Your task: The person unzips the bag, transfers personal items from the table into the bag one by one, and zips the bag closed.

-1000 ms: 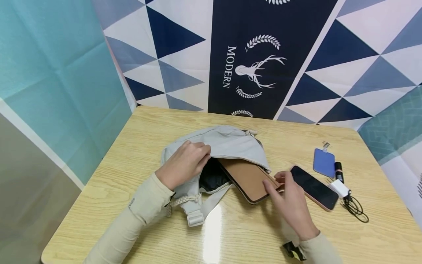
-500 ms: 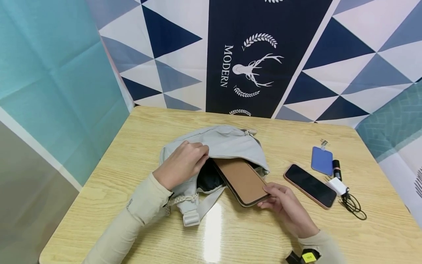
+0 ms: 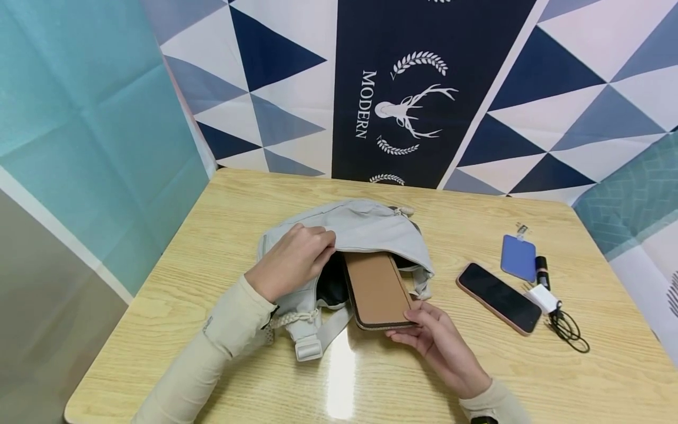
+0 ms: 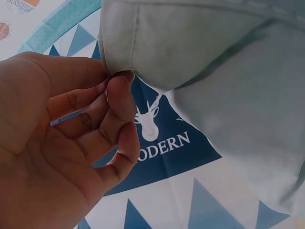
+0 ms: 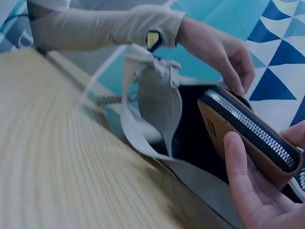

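Note:
A pale grey fabric bag (image 3: 365, 227) lies in the middle of the wooden table (image 3: 455, 383), its dark opening facing me. My left hand (image 3: 296, 259) pinches the bag's upper edge (image 4: 121, 52) and holds the mouth open. A tan zip wallet (image 3: 377, 287) sits half inside the opening. My right hand (image 3: 429, 341) holds the wallet's near end, fingers under it and thumb at its side; the zip edge (image 5: 252, 131) shows in the right wrist view.
A black phone in a pink case (image 3: 500, 298) lies right of the bag. Beyond it are a blue card holder (image 3: 519, 257), a dark lipstick tube (image 3: 541, 270) and a white charger with a black cable (image 3: 561, 321). Patterned cloth walls stand close behind.
My right hand shifted from near the phone to the wallet's near end. The wallet turned from slanting to almost straight and slid further into the bag. My left hand stayed on the edge.

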A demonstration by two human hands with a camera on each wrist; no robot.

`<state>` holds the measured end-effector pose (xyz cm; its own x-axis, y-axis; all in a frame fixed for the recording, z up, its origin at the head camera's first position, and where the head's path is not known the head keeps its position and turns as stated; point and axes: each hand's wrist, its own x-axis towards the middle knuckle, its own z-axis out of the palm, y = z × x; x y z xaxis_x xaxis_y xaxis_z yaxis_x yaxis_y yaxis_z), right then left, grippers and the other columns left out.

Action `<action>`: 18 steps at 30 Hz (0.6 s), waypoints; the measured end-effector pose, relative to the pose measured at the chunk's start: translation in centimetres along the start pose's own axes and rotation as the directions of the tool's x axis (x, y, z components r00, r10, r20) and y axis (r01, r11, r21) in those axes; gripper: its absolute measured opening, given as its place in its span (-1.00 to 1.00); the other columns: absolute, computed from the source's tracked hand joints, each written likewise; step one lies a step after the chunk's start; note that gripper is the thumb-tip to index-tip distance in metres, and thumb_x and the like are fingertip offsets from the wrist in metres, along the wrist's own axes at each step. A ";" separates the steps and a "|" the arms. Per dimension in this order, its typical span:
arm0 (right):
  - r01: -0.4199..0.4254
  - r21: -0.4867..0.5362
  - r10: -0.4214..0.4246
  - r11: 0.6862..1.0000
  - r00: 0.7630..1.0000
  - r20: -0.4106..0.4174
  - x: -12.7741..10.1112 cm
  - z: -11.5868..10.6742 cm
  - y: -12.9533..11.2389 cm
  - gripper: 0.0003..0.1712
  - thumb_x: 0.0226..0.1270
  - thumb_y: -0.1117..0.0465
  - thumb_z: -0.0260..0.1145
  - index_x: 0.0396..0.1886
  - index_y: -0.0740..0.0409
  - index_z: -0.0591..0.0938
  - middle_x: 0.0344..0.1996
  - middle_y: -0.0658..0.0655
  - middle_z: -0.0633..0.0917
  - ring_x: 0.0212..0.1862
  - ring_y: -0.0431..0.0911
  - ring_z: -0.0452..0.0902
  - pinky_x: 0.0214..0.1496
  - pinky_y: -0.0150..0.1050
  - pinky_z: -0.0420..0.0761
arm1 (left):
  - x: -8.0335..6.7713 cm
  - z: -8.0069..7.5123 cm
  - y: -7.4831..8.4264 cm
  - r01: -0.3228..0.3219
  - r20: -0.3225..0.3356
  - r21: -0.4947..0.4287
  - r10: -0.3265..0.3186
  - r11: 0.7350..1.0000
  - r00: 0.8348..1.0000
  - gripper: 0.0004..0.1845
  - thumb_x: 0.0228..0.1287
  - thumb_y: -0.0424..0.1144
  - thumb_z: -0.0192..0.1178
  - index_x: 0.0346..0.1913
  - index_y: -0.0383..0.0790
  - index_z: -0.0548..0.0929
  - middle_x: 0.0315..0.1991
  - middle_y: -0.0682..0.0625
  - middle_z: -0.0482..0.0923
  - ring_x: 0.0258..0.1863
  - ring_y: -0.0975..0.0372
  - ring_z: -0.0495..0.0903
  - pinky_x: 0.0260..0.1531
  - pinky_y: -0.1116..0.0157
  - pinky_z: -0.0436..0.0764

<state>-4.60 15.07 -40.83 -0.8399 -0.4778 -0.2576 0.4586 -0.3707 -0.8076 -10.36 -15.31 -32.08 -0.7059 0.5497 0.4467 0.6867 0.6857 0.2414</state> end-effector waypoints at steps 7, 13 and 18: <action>0.004 -0.044 -0.009 0.999 0.992 -0.122 0.2 1.4 0.3 -0.85 0.50 0.30 0.16 -0.10 0.17 0.34 -0.11 0.15 0.52 0.07 0.16 0.64 0.22 0.03 0.51 | 0.0 -0.1 -0.1 -0.004 -0.002 0.001 0.004 1.000 1.000 -0.86 0.34 -0.42 0.24 -0.40 -0.20 0.61 -0.51 0.09 0.53 -0.56 0.31 0.41 -0.36 0.23 0.44; 0.002 -0.014 -0.005 1.000 0.983 -0.182 0.9 3.0 0.2 -0.62 0.48 0.29 0.21 0.09 0.25 0.23 0.12 0.29 0.43 0.15 0.22 0.59 0.28 0.00 0.47 | 0.0 -0.2 0.0 -0.013 0.002 0.011 0.013 1.000 1.000 -0.87 0.35 -0.42 0.24 -0.38 -0.21 0.63 -0.49 0.07 0.56 -0.55 0.31 0.42 -0.37 0.23 0.44; 0.008 0.043 0.002 0.999 0.975 -0.224 1.9 4.5 0.2 -0.55 0.44 0.33 0.25 0.11 0.28 0.19 0.07 0.31 0.46 0.15 0.24 0.58 0.28 -0.03 0.47 | 0.0 -0.2 0.1 -0.024 0.001 0.020 0.024 1.000 1.000 -0.87 0.35 -0.42 0.23 -0.38 -0.20 0.62 -0.48 0.07 0.57 -0.55 0.31 0.42 -0.39 0.24 0.43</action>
<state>-4.78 10.50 -39.12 -0.8827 -0.2882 -0.3712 0.4639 -0.4082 -0.7862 -10.26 -15.34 -31.85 -0.6898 0.5663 0.4511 0.6996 0.6818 0.2138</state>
